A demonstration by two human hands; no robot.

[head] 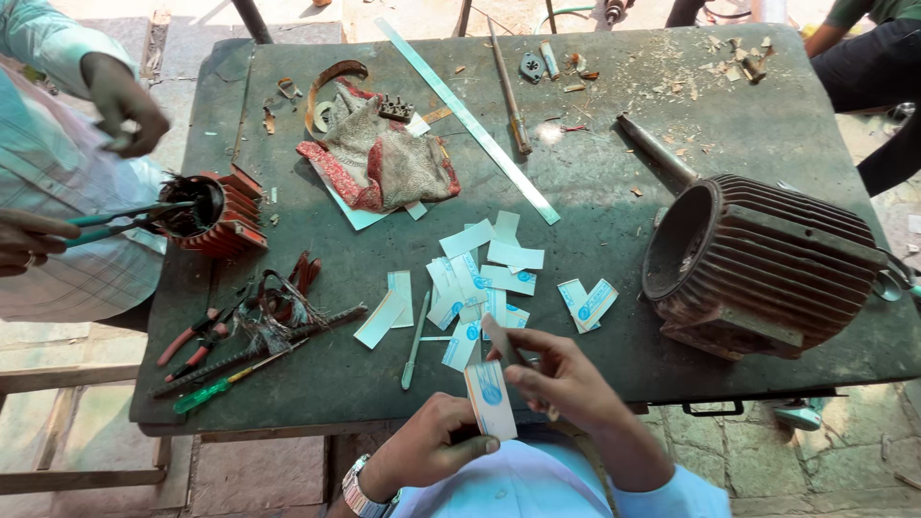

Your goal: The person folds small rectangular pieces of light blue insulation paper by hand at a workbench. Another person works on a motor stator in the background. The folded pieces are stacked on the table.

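We are folding a paper slip [490,396] at the bench's [614,192] near edge: our left hand [434,443] is pinching its lower side, fingers closed on it, while our right hand [564,376] is gripping the top, curled around it. More slips [484,278] are lying mid-bench. Next, we judge, comes pressing the crease evenly.

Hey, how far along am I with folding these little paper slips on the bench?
Judging by the table, roughly midway. Done: a folded white-and-blue pair lies beside the big ribbed motor housing. In hand: your left hand holds a small stack of slips while your right hand works a slip at its top. Left: a loose pile of slips lies scattered ahead of you.
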